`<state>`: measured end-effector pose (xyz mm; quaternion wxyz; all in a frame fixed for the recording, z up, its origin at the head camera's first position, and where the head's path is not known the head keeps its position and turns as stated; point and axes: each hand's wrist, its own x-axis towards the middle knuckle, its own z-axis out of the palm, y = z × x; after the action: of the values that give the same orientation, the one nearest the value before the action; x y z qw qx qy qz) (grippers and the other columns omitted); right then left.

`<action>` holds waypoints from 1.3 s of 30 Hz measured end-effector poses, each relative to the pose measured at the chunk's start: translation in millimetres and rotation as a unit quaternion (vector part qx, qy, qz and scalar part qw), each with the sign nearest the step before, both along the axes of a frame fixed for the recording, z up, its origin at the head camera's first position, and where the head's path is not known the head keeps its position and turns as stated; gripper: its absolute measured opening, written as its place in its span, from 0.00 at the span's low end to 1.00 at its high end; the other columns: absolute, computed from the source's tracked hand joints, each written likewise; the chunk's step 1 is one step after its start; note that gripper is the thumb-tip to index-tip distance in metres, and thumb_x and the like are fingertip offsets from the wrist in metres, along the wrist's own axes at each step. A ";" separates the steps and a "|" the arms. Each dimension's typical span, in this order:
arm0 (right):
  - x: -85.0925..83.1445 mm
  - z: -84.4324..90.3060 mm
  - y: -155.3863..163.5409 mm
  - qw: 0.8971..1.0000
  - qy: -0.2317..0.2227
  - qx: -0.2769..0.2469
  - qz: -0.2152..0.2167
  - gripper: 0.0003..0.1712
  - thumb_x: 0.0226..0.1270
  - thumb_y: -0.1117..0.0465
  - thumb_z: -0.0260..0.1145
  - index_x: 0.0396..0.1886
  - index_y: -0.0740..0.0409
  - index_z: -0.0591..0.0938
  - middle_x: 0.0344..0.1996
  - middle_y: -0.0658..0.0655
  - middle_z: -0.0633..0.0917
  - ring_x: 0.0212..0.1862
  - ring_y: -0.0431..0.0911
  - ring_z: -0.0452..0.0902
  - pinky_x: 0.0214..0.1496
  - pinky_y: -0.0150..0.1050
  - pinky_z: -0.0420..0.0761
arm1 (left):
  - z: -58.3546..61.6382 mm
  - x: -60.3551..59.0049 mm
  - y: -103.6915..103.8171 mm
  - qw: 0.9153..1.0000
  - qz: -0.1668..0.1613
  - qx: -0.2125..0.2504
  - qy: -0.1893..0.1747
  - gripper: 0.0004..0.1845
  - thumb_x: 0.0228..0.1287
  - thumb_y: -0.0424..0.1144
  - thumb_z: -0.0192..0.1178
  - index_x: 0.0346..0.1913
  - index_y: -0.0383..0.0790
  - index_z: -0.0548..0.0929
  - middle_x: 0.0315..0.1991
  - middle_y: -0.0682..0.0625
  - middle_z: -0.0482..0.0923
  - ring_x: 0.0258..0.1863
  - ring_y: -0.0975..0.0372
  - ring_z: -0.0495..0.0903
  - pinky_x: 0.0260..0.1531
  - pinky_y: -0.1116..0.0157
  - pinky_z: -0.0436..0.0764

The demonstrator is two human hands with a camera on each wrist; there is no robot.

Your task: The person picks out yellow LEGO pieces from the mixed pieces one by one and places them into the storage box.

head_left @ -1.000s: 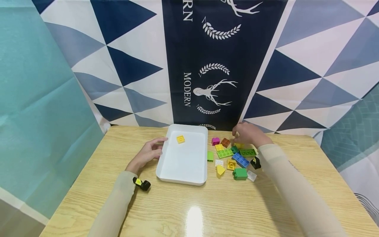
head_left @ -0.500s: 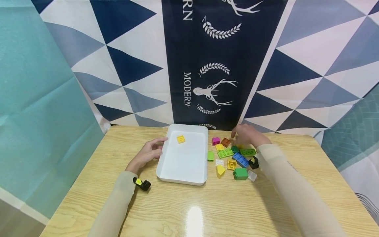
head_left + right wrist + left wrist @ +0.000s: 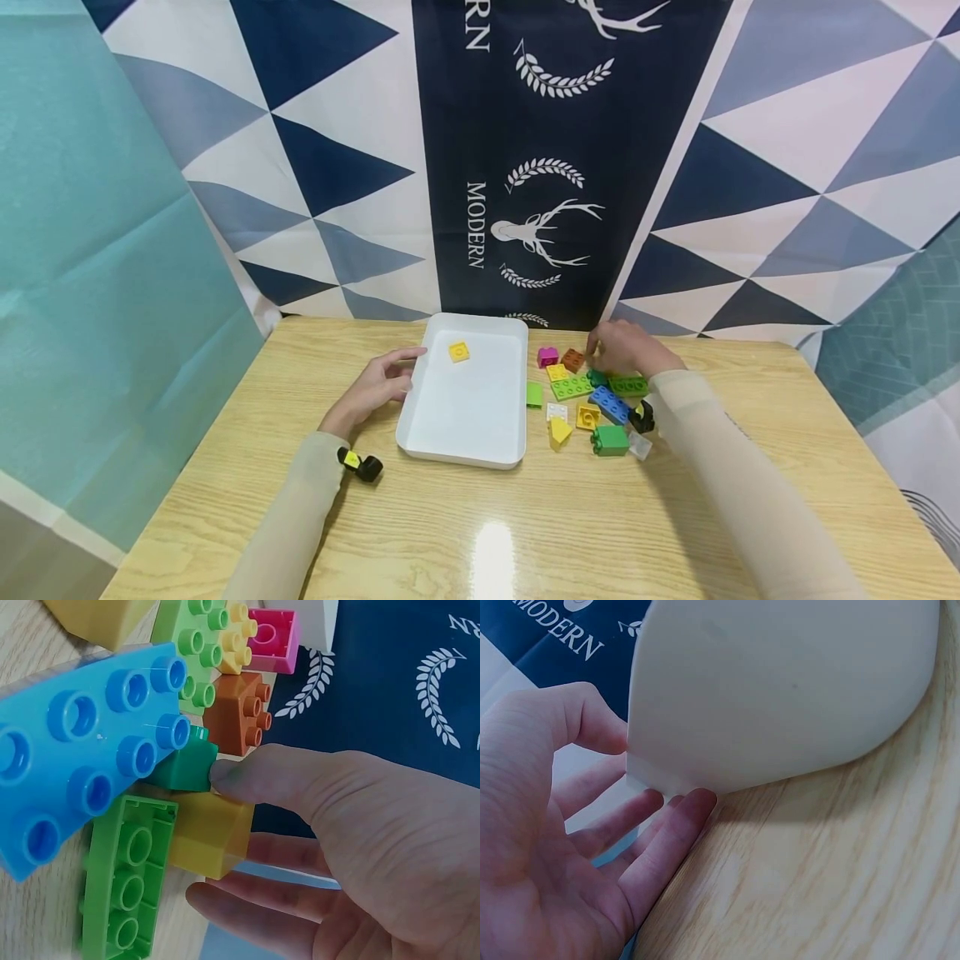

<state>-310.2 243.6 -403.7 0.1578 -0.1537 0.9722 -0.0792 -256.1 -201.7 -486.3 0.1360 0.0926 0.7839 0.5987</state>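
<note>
A white tray (image 3: pixel 465 457) lies mid-table with one yellow brick (image 3: pixel 458 352) in its far end. My left hand (image 3: pixel 397 375) rests against the tray's left wall; in the left wrist view its straight fingers (image 3: pixel 667 825) touch the wall and the thumb (image 3: pixel 592 720) sits by the rim. At the far side of a brick pile, my right hand (image 3: pixel 603 354) pinches a yellow block (image 3: pixel 206 829) between thumb (image 3: pixel 255 776) and fingers. That block touches a dark green brick (image 3: pixel 184 766) and a light green long brick (image 3: pixel 124 889).
Loose bricks lie right of the tray: pink (image 3: pixel 547 357), brown (image 3: pixel 572 360), a green plate (image 3: pixel 572 387), blue (image 3: pixel 609 405) and a green block (image 3: pixel 609 440), among several others. A patterned cloth hangs behind the wooden table (image 3: pixel 487 533).
My right hand has sunk a little and drawn in over the far bricks. The left hand and the tray have not moved.
</note>
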 end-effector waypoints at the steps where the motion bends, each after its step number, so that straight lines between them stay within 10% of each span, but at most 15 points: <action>1: -0.1 -0.1 0.1 1.000 0.001 -0.001 0.001 0.14 0.76 0.61 0.73 0.56 0.58 0.94 0.52 0.64 0.93 0.49 0.57 0.82 0.63 0.63 0.87 | -0.2 0.0 -0.2 1.000 -0.002 0.002 0.001 0.41 0.68 0.30 0.57 0.86 0.39 0.71 0.83 0.31 0.71 0.75 0.40 0.81 0.51 0.65 0.92; 39: 1.9 -2.6 6.0 1.000 0.008 -0.015 -0.001 0.10 0.75 0.68 0.70 0.45 0.60 0.96 0.48 0.63 0.95 0.50 0.56 0.91 0.65 0.61 0.90 | 2.4 1.0 0.2 1.000 0.008 -0.004 -0.005 0.40 0.68 0.31 0.55 0.86 0.41 0.72 0.83 0.33 0.72 0.75 0.41 0.81 0.51 0.64 0.93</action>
<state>-308.3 249.6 -406.2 0.1480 -0.1559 0.9722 -0.0924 -255.1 -201.5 -483.9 0.1357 0.0825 0.7861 0.5974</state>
